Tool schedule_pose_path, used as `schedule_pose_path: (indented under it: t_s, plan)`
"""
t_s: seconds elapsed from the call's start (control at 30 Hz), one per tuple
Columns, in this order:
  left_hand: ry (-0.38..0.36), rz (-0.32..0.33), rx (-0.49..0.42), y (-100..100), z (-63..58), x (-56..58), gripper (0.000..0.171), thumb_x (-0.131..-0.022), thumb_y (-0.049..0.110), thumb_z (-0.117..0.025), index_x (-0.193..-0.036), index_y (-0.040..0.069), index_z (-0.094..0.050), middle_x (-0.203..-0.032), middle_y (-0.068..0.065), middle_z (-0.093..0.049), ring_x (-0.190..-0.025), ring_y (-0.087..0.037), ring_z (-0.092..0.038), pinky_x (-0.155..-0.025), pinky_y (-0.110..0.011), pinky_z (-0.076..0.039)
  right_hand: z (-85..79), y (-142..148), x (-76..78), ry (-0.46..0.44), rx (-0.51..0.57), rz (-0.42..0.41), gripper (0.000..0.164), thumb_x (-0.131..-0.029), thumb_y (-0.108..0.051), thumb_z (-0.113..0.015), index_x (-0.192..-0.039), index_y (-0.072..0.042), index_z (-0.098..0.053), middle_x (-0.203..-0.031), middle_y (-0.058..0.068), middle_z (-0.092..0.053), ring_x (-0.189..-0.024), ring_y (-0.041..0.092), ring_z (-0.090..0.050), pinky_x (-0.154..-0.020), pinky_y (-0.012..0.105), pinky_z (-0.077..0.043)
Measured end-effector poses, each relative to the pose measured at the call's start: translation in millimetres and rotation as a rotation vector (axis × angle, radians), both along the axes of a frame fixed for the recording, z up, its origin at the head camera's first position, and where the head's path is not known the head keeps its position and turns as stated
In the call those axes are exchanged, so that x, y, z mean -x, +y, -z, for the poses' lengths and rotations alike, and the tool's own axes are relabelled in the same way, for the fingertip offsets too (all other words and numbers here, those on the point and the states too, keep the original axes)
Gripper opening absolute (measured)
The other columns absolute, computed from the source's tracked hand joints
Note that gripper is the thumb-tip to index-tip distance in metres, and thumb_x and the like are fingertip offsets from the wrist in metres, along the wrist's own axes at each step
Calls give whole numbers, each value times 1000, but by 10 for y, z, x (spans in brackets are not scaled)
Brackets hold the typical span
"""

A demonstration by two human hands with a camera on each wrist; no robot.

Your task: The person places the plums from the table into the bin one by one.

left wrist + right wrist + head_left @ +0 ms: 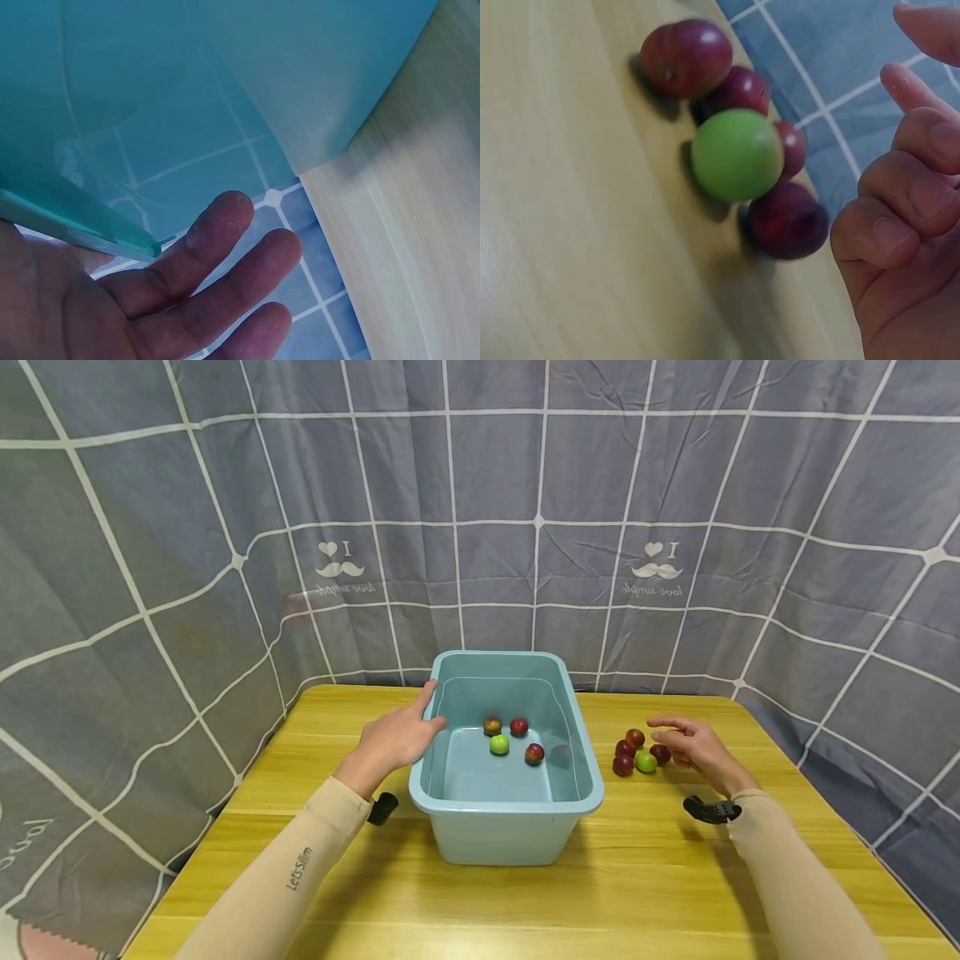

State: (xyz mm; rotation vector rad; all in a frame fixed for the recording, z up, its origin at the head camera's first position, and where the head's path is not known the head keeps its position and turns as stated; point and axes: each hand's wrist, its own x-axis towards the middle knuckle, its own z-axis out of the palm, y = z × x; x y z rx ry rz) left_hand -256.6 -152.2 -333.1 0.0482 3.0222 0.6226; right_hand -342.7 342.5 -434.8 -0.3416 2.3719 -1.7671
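Observation:
A light blue plastic bin (506, 837) stands on the table with several fruits inside: reddish plums (534, 753) and one green plum (498, 744). My left hand (397, 737) rests on its left rim, thumb over the edge. In the left wrist view, extended fingers (255, 281) lie outside the bin's wall. Right of the bin lies a cluster of dark red plums (623, 765) around a green plum (646, 762). Beside that cluster is my right hand (701, 753), index finger and thumb apart, other fingers bent, holding nothing.
The yellow wood-grain table (480, 910) extends around the bin. A grey curtain with white grid lines (495, 568) hangs behind and along both sides. Black straps (712, 810) sit at both wrists.

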Motion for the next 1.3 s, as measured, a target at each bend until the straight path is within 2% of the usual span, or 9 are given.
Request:
schedule_pose_path:
  t_s: [0.1,0.2,0.37,0.43,0.6,0.77,1.03,1.2,1.3]
  plan:
    - [1,-2,2,0,-3,-3,73,-99,55,-34,-163,35,-4,-141,-18,-58,-114,-36,-63,-68,-44,-46,75,39,16,-10,-9,27,28,-99,-30,-64,-125,-20,-64,-57,-6,-33,-51,18,-25,-60,48,-20]
    - [0,-2,3,2,-6,-6,73,-99,54,-34,-163,35,-4,-142,-17,-58,-114,-36,-63,-68,-43,-45,140,73,26,-19,-3,38,33,-99,-29,-64,-128,-13,-63,-56,-7,-34,-50,13,-28,-55,45,-20]
    - [-3,-4,5,1,-11,-10,73,-99,55,-34,-163,36,-4,-142,-17,-58,-113,-36,-63,-68,-43,-46,220,113,24,-53,36,35,41,-100,-26,-64,-134,-5,-58,-58,-4,-37,-49,17,-26,-46,33,-26]
    - [-3,-3,4,-3,-12,-7,73,-99,54,-34,-163,36,-4,-142,-18,-58,-113,-36,-63,-68,-43,-46,257,129,21,-74,62,43,43,-99,-25,-64,-136,-4,-56,-61,-4,-45,-49,17,-28,-46,30,-29]
    - [-3,-5,2,-8,-5,0,73,-100,54,-35,-163,35,-4,-140,-18,-59,-112,-36,-63,-67,-43,-46,350,168,22,-101,90,70,51,-99,-25,-66,-141,-2,-52,-68,-7,-59,-48,11,-32,-49,37,-23]
    - [-3,-2,-1,-4,-4,0,73,-100,54,-35,-163,35,-4,-140,-18,-59,-112,-36,-63,-65,-42,-45,395,193,41,-85,49,74,55,-99,-28,-65,-144,1,-48,-61,-7,-49,-46,10,-31,-46,37,-20]
    - [-10,-7,-10,-18,-4,5,74,-99,55,-34,-163,36,-3,-140,-18,-59,-108,-35,-64,-66,-41,-45,398,175,51,-100,-47,100,64,-97,-31,-68,-147,3,-46,-54,-8,-43,-43,8,-33,-41,25,-31]
    - [-13,2,-14,-17,-15,11,74,-99,55,-34,-163,35,-3,-137,-18,-61,-106,-35,-64,-64,-40,-45,383,180,59,-112,-55,115,65,-96,-31,-70,-146,2,-47,-62,-8,-56,-42,8,-33,-41,25,-31]
    - [-13,1,-10,-11,-14,7,74,-99,55,-35,-163,35,-3,-137,-18,-61,-106,-34,-64,-65,-40,-45,380,194,59,-122,-58,115,66,-96,-31,-70,-147,2,-46,-60,-9,-54,-43,8,-33,-42,25,-31]
